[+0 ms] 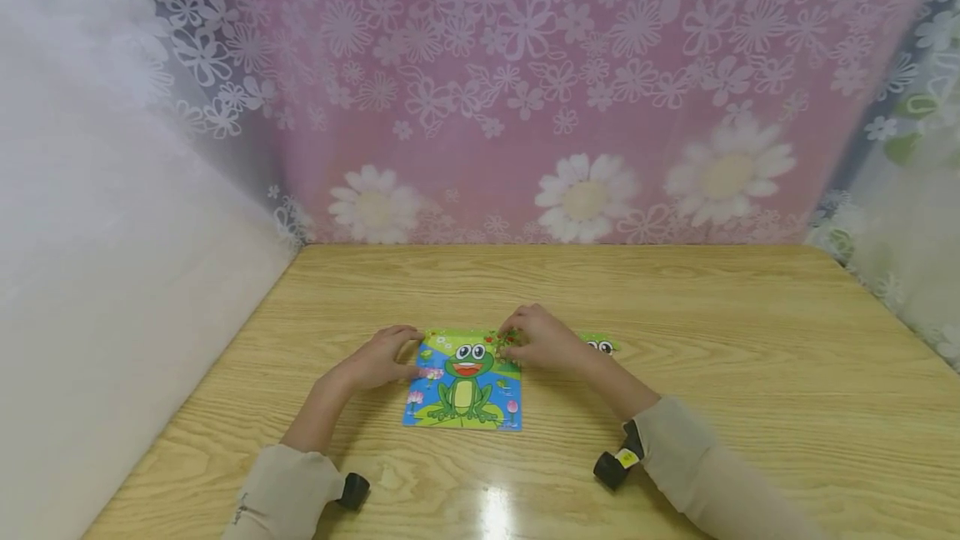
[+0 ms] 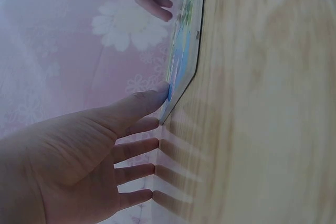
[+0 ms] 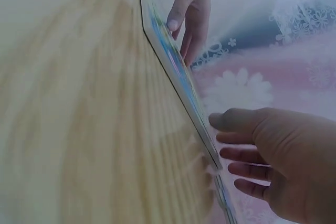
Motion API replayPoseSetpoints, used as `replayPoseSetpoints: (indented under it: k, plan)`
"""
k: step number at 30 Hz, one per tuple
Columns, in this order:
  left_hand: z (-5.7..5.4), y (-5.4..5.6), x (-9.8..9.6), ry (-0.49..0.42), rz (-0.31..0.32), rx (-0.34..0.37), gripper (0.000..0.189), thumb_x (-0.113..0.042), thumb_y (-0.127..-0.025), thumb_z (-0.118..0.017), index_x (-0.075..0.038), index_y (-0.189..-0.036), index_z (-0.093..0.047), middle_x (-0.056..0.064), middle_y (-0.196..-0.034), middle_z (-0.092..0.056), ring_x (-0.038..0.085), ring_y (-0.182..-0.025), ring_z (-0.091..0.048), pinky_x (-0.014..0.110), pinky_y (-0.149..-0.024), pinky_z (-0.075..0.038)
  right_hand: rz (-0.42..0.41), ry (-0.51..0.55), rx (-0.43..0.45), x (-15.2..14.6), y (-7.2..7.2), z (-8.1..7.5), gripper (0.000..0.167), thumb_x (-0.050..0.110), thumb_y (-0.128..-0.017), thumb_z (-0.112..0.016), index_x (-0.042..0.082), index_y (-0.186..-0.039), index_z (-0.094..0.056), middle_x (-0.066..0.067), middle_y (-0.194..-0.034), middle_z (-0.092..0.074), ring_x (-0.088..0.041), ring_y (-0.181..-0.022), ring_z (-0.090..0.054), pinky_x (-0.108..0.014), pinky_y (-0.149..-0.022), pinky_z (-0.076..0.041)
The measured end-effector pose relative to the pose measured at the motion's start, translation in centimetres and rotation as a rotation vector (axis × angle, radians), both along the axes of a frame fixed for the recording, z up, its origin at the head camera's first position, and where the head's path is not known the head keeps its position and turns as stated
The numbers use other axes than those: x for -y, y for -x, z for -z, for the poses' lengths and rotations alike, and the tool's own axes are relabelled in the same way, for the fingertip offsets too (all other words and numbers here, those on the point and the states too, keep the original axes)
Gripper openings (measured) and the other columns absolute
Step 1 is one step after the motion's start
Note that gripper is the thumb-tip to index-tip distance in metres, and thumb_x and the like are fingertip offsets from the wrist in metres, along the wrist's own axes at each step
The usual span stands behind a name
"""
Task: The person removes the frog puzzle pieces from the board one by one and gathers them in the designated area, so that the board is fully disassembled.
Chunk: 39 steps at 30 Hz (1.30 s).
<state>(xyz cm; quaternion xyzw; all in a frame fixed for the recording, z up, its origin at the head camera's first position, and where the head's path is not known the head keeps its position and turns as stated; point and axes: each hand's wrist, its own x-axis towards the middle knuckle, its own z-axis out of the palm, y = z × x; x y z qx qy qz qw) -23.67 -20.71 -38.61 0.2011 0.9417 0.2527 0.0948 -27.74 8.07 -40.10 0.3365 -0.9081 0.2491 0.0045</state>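
A square board with a green frog picture (image 1: 463,397) lies flat on the wooden table, blue water and pink flowers round the frog. At its left edge is my left hand (image 1: 378,361); the thumb (image 2: 157,92) rests at the board's edge and the other fingertips touch down beside it, spread apart. My right hand (image 1: 546,342) is over the board's upper right corner, fingers loosely bent, with nothing between thumb (image 3: 223,120) and fingers in the right wrist view. Partly hidden behind the right wrist is a second frog picture (image 1: 600,346), its eyes showing.
The wood-grain table (image 1: 750,382) reaches back to a pink flowered curtain (image 1: 480,140). A white sheet (image 1: 112,232) closes the left side, and patterned cloth (image 1: 915,190) hangs on the right. A black wrist camera (image 1: 617,467) sticks out from the right sleeve.
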Motion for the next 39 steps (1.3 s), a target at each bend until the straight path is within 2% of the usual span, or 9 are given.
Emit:
replayPoseSetpoints:
  k: [6, 20, 30, 39]
  plan:
    - [0.1, 0.2, 0.0, -0.001, 0.003, 0.0, 0.061, -0.028, -0.085, -0.067, 0.001, -0.134, -0.044, 0.021, -0.14, -0.032, 0.041, -0.13, -0.022, 0.056, -0.1, -0.024, 0.052, -0.026, -0.029, 0.7, -0.1, 0.5, 0.025, 0.029, -0.081, -0.072, 0.01, -0.097, -0.068, 0.002, -0.093, -0.054, -0.015, -0.084, -0.043, -0.03, -0.072, -0.042]
    - [0.3, 0.3, 0.2, -0.002, -0.003, 0.0, 0.061, -0.029, -0.085, -0.068, 0.0, -0.133, -0.045, 0.022, -0.141, -0.032, 0.041, -0.13, -0.021, 0.056, -0.1, -0.023, 0.115, -0.024, -0.08, 1.7, -0.7, 1.1, 0.02, 0.022, -0.085, -0.067, 0.006, -0.096, -0.062, 0.002, -0.087, -0.046, -0.016, -0.084, -0.04, -0.029, -0.074, -0.04]
    - [0.3, 0.3, 0.0, -0.003, -0.011, 0.005, 0.062, -0.03, -0.084, -0.068, 0.0, -0.133, -0.045, 0.022, -0.141, -0.032, 0.041, -0.13, -0.022, 0.056, -0.1, -0.024, 0.113, 0.016, -0.06, 1.4, -0.9, 1.2, 0.02, 0.021, -0.085, -0.066, 0.006, -0.096, -0.06, 0.001, -0.089, -0.048, -0.016, -0.085, -0.041, -0.03, -0.076, -0.041]
    - [0.3, 0.2, 0.0, 0.002, -0.005, -0.003, 0.061, -0.029, -0.084, -0.068, 0.0, -0.133, -0.045, 0.022, -0.14, -0.032, 0.041, -0.13, -0.022, 0.055, -0.1, -0.024, 0.093, 0.024, -0.047, 1.2, -0.5, 1.2, 0.021, 0.023, -0.085, -0.067, 0.008, -0.097, -0.06, 0.002, -0.09, -0.049, -0.015, -0.085, -0.042, -0.029, -0.076, -0.041]
